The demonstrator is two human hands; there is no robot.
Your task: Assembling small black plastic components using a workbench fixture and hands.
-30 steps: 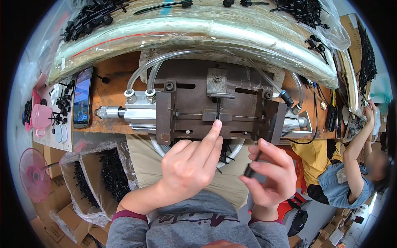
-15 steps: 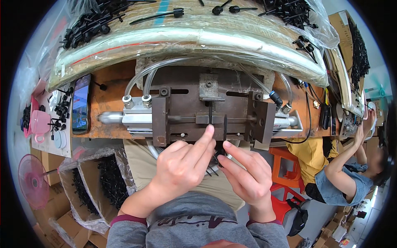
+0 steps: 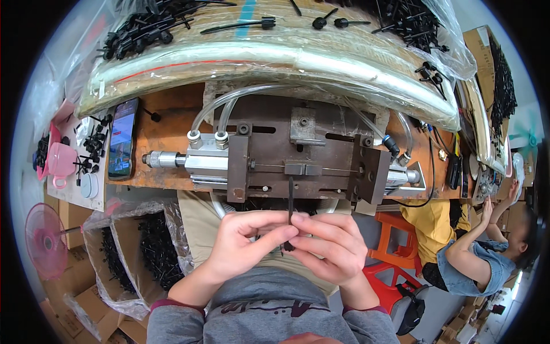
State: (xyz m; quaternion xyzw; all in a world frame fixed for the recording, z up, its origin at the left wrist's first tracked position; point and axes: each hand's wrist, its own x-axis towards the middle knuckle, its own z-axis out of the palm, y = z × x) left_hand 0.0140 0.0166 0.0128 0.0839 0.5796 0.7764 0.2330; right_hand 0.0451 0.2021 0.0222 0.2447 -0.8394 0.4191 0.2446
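Note:
A thin black rod with a knobbed lower end [image 3: 290,198] stands upright between my hands, in front of the metal fixture. My left hand [image 3: 246,241] pinches it from the left with thumb and fingertips. From the right, the thumb and fingers of my right hand [image 3: 332,243] close on the same piece near its knob. Fingers cover part of it, so I cannot tell whether a second piece is in the grip. Just beyond the rod's tip is the fixture's small centre block [image 3: 302,169], with a thin pin running in from each side.
Air cylinders flank the fixture, the left one [image 3: 206,166] with clear hoses [image 3: 229,97]. A phone [image 3: 122,137] lies at left. Black parts [image 3: 143,31] lie on the plastic-wrapped carton [image 3: 275,60] behind. A bag-lined box [image 3: 132,252] stands lower left; a co-worker [image 3: 475,252] sits at right.
The black piece that lay in the fixture under my left finger is out of it. My left hand has drawn back to my right hand, and both now grip a rod. The view has shifted slightly.

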